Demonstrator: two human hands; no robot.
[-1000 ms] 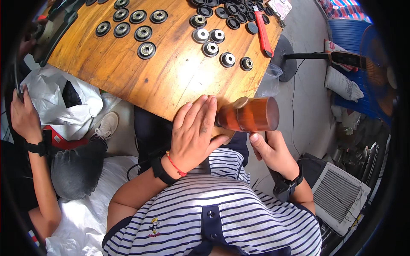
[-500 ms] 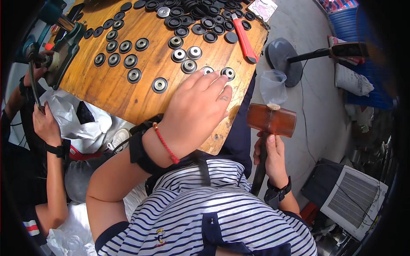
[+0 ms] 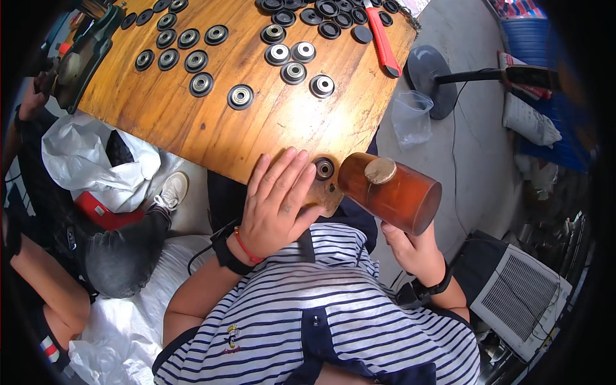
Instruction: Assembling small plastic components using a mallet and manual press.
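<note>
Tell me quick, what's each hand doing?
Left hand: open, palm down, nothing seen held, beside a bearing.
Right hand: closed, holding the amber mallet.

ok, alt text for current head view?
A person's right hand holds an amber-headed mallet beside a round black part with a metal centre on a wooden table; the left hand, fingers extended, is at the table's near edge. Beyond lie similar parts and a red cutter.

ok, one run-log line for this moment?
left hand: at brown wooden tabletop near edge | right hand: gripping amber cylindrical-headed mallet | round black-rimmed metal bearing: between left fingertips and mallet head
</note>
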